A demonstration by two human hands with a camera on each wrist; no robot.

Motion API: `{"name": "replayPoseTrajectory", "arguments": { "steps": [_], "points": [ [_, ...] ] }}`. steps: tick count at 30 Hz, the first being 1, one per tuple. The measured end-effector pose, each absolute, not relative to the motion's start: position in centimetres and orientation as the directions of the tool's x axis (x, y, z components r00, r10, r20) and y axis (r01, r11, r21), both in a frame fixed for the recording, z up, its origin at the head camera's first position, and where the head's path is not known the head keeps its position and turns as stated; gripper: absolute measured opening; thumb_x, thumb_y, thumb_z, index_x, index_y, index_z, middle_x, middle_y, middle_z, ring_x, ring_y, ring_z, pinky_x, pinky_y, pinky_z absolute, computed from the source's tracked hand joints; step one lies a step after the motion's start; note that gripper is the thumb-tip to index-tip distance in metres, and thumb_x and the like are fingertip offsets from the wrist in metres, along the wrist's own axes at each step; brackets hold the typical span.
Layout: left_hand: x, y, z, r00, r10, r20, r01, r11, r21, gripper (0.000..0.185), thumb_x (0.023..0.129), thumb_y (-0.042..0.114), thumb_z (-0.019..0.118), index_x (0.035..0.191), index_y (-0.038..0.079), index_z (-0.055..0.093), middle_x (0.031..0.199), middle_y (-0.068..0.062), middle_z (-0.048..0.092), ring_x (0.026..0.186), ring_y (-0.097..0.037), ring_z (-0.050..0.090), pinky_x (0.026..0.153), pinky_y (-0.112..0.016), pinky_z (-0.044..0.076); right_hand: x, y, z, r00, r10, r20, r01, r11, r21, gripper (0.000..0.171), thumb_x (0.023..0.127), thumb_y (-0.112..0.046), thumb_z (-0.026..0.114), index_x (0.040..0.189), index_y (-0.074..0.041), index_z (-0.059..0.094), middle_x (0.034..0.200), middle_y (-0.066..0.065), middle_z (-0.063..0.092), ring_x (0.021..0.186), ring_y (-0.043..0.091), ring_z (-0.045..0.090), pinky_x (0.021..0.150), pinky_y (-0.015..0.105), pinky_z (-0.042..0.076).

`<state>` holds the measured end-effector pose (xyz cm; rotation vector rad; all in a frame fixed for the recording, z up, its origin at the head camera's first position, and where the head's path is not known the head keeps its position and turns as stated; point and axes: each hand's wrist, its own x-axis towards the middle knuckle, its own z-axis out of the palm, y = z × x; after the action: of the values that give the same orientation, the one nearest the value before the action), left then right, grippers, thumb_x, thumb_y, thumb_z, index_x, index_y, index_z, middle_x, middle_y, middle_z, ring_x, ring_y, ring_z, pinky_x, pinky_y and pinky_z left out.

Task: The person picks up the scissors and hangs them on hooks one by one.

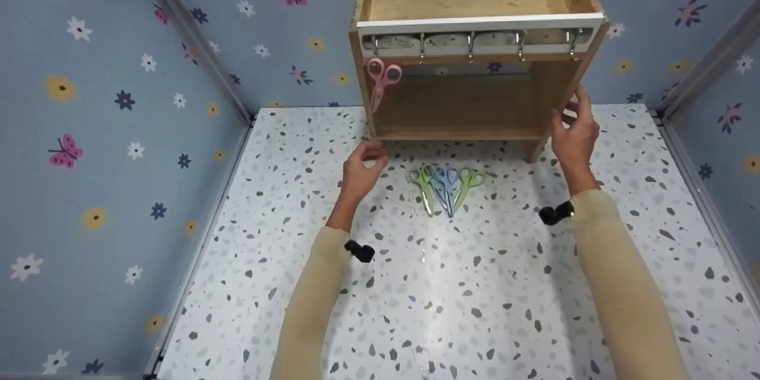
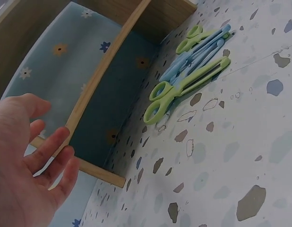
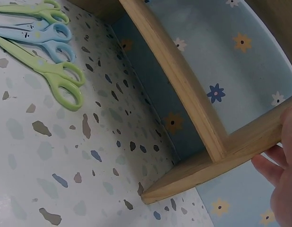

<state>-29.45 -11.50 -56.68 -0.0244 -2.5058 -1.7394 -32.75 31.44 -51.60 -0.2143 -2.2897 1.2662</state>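
A wooden rack (image 1: 469, 107) with a row of metal hooks (image 1: 471, 47) stands at the back of the speckled table (image 1: 451, 297). Pink scissors (image 1: 380, 80) hang from its leftmost hook. My left hand (image 1: 362, 169) is at the rack's lower left corner, fingers relaxed and spread (image 2: 32, 156) beside the wooden edge (image 2: 108, 71). My right hand (image 1: 573, 136) grips the rack's right side panel (image 3: 217, 161), with my fingers (image 3: 269, 165) behind it. Two green scissors (image 1: 469, 181) (image 2: 184, 90) (image 3: 56, 80) and a blue pair (image 1: 442, 187) (image 2: 193, 56) (image 3: 47, 38) lie on the table between my hands.
Blue floral walls (image 1: 119, 101) enclose the table on the left, back and right. The rack's other hooks hold nothing. Bare tabletop stretches from the scissors toward me.
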Motion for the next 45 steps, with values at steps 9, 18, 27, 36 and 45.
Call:
{"name": "replayPoseTrajectory", "arguments": {
  "steps": [9,18,27,36,45],
  "points": [
    [-29.1,-10.5,-57.0,-0.996,0.005,0.086,0.081,0.370,0.926,0.039,0.107,0.011,0.072,0.145,0.001,0.067,0.141,-0.023,0.076,0.134,-0.039,0.071,0.120,-0.056,0.055,-32.7,31.5,-51.6,-0.864,0.365,0.347,-0.095,0.559,-0.823,0.059,0.116,-0.014,0.060,0.172,-0.026,0.044,0.165,0.013,0.064,0.148,0.033,0.068,0.125,0.050,0.055],
    [-28.8,-9.3,-57.4,-0.998,0.028,0.055,0.061,0.409,0.911,0.046,0.104,0.013,0.075,0.147,0.000,0.067,0.140,-0.026,0.077,0.134,-0.043,0.071,0.117,-0.055,0.056,-32.6,31.7,-51.9,-0.857,0.354,0.374,-0.121,0.568,-0.814,0.058,0.116,-0.016,0.060,0.172,-0.025,0.045,0.162,0.016,0.066,0.146,0.035,0.070,0.124,0.053,0.055],
    [-28.0,-8.1,-58.1,-0.999,0.032,-0.005,0.013,0.530,0.848,0.055,0.103,0.021,0.079,0.153,0.003,0.066,0.139,-0.022,0.078,0.132,-0.040,0.072,0.113,-0.054,0.057,-32.7,31.7,-51.7,-0.865,0.358,0.351,-0.111,0.546,-0.830,0.060,0.116,-0.016,0.061,0.172,-0.029,0.045,0.167,0.011,0.063,0.149,0.033,0.067,0.125,0.051,0.055],
    [-27.1,-6.7,-58.4,-1.000,0.007,-0.005,0.001,0.679,0.734,0.054,0.100,0.028,0.080,0.149,0.007,0.072,0.136,-0.017,0.081,0.128,-0.036,0.076,0.105,-0.054,0.061,-32.7,31.6,-51.7,-0.865,0.360,0.348,-0.109,0.542,-0.833,0.059,0.116,-0.016,0.061,0.171,-0.029,0.045,0.167,0.008,0.063,0.149,0.030,0.068,0.125,0.048,0.055],
    [-27.7,-6.4,-61.8,-0.997,0.064,0.038,0.072,0.690,0.720,0.050,0.098,0.036,0.081,0.140,0.009,0.078,0.122,-0.013,0.085,0.113,-0.030,0.079,0.091,-0.049,0.065,-32.8,31.7,-51.8,-0.859,0.357,0.367,-0.130,0.542,-0.830,0.060,0.115,-0.013,0.061,0.171,-0.026,0.046,0.168,0.007,0.062,0.148,0.031,0.068,0.125,0.048,0.055]
  ]
}}
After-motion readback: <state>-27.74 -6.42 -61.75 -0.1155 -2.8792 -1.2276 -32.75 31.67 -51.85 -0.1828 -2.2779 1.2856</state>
